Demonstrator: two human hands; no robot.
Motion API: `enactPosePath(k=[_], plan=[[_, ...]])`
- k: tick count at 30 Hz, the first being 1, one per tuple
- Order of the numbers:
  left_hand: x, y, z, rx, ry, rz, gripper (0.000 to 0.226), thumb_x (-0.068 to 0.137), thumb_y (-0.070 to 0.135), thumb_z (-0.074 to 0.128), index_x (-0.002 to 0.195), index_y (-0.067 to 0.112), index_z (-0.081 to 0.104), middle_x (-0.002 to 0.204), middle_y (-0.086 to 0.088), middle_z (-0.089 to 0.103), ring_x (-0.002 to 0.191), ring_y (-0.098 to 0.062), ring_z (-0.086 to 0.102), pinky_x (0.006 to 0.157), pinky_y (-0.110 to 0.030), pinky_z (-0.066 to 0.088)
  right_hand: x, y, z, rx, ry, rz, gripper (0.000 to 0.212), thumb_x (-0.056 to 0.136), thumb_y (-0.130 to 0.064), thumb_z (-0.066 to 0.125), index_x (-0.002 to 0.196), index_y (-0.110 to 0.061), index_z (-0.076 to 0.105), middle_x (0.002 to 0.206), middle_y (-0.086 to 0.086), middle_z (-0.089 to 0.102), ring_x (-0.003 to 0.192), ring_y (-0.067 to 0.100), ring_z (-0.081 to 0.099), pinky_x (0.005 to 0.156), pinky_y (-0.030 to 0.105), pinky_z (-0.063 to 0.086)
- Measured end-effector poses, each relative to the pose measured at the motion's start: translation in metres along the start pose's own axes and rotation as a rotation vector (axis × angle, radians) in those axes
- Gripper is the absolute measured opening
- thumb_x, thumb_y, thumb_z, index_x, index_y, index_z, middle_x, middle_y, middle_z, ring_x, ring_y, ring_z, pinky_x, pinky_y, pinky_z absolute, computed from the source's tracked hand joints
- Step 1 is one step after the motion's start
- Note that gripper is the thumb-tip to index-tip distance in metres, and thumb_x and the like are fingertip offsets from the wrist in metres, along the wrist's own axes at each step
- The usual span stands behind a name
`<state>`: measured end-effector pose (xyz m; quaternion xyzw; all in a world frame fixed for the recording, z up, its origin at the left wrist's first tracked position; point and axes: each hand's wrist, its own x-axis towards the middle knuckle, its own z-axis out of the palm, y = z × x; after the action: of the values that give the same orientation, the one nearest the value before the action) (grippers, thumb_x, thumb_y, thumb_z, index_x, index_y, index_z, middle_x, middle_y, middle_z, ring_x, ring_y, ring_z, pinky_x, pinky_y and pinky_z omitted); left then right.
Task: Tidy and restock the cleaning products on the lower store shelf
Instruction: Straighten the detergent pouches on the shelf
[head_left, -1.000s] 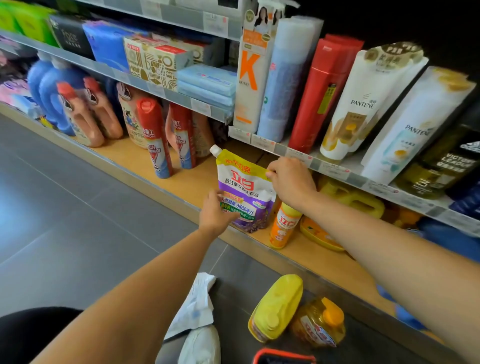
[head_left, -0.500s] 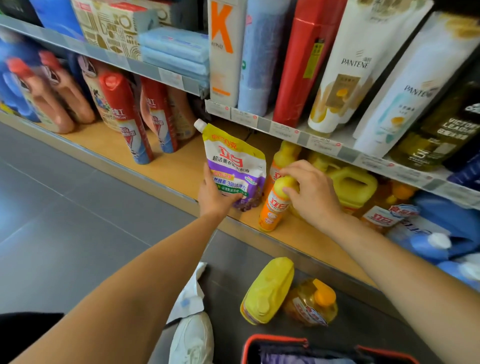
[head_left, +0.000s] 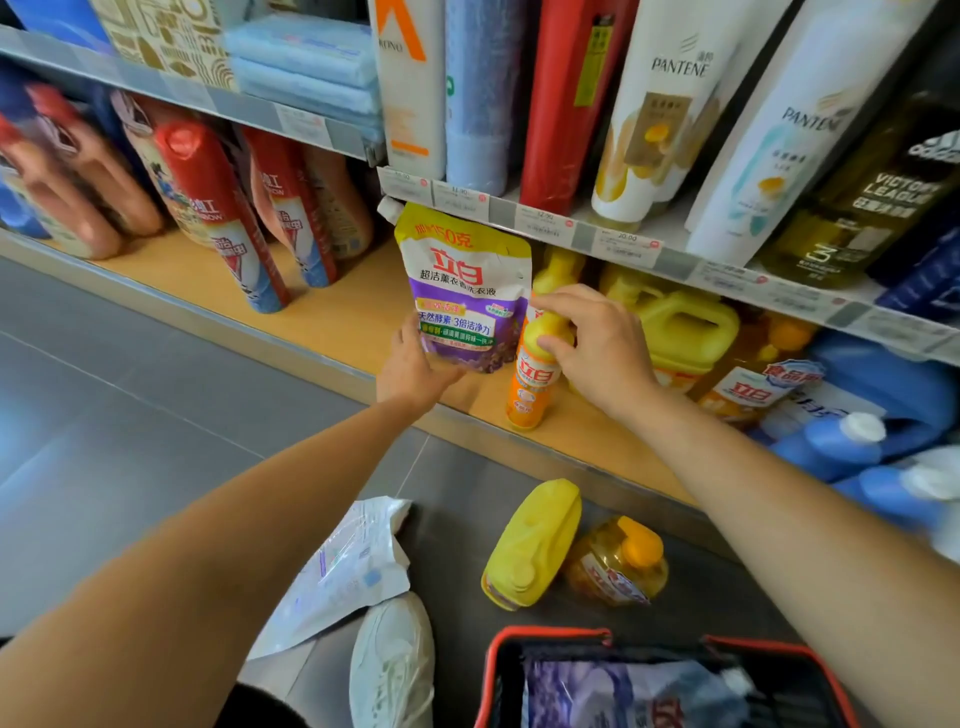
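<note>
- Grey floor tiles (head_left: 156, 415) run along a store rack whose lower shelf (head_left: 358, 317) is a wooden board.
- A left hand (head_left: 415, 366) grips the lower left corner of a purple and yellow refill pouch (head_left: 467, 280), held upright over the board with its spout under the price rail (head_left: 545, 218); whether its base touches the board cannot be told.
- A right hand (head_left: 602, 348) curls thumb and fingers round the yellow top of an orange bottle (head_left: 530, 389), which stands near the board's front edge, just right of the pouch.
- Behind that hand sits a yellow jug (head_left: 685, 332); blue bottles (head_left: 831, 441) lie further right.
- Red spray cans (head_left: 218, 208) stand well to the left on the same board.
- On the floor lie a second yellow jug (head_left: 535, 540) and an amber bottle (head_left: 618, 566), touching, near a white bag (head_left: 348, 571), a white shoe (head_left: 395, 660) and a red-rimmed basket (head_left: 498, 654).
</note>
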<state>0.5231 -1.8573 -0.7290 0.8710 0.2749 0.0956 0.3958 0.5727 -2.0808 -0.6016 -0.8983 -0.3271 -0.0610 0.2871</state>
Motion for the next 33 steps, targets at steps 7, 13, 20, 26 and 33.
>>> enactPosePath(k=[7, 13, 20, 26, 33], plan=[[-0.063, -0.065, -0.011, 0.640, -0.520, -0.005, 0.043, 0.081, 0.068, 0.067, 0.097, 0.028, 0.067, 0.095, 0.004, 0.070, 0.090, -0.018, 0.066, 0.086, -0.039, 0.058, -0.006, -0.002, 0.008, 0.300, 0.096, 0.142, 0.061, 0.083, -0.011, 0.078, 0.139, -0.021, 0.058, 0.135, 0.000, 0.062, 0.118, 0.015, 0.060, 0.093, 0.037, 0.057], [-0.100, -0.103, 0.009, 0.884, -0.634, -0.050, 0.048, 0.083, 0.042, 0.080, 0.118, 0.015, 0.061, 0.109, -0.004, 0.063, 0.098, -0.021, 0.062, 0.087, -0.032, 0.055, -0.016, 0.002, 0.007, 0.430, 0.040, 0.135, 0.069, 0.082, -0.011, 0.079, 0.144, -0.021, 0.051, 0.142, 0.000, 0.056, 0.123, 0.010, 0.053, 0.093, 0.021, 0.052], [-0.094, -0.101, -0.011, 0.799, -0.582, -0.067, 0.020, 0.089, 0.010, 0.071, 0.109, 0.008, 0.064, 0.100, -0.008, 0.065, 0.091, -0.023, 0.067, 0.082, -0.031, 0.060, -0.044, 0.009, 0.004, 0.481, 0.041, 0.082, 0.076, 0.082, -0.015, 0.080, 0.148, -0.021, 0.044, 0.145, -0.005, 0.050, 0.129, 0.002, 0.046, 0.096, 0.004, 0.039], [-0.087, -0.077, -0.084, 0.752, -0.630, 0.042, 0.006, 0.090, 0.020, 0.075, 0.086, 0.016, 0.073, 0.087, -0.001, 0.071, 0.073, -0.008, 0.068, 0.061, -0.013, 0.050, -0.082, 0.007, 0.006, 0.457, 0.304, 0.152, 0.050, 0.081, -0.017, 0.079, 0.128, -0.022, 0.063, 0.117, -0.003, 0.065, 0.099, 0.009, 0.060, 0.077, 0.009, 0.047], [-0.106, -0.017, -0.159, 0.766, -0.588, 0.251, 0.010, 0.090, 0.026, 0.076, 0.092, 0.017, 0.080, 0.088, 0.003, 0.073, 0.080, -0.009, 0.066, 0.082, -0.024, 0.056, -0.118, 0.000, 0.023, 0.591, -0.031, 0.205, 0.040, 0.079, -0.010, 0.080, 0.117, -0.018, 0.069, 0.097, -0.002, 0.067, 0.077, 0.013, 0.065, 0.070, 0.025, 0.054]])
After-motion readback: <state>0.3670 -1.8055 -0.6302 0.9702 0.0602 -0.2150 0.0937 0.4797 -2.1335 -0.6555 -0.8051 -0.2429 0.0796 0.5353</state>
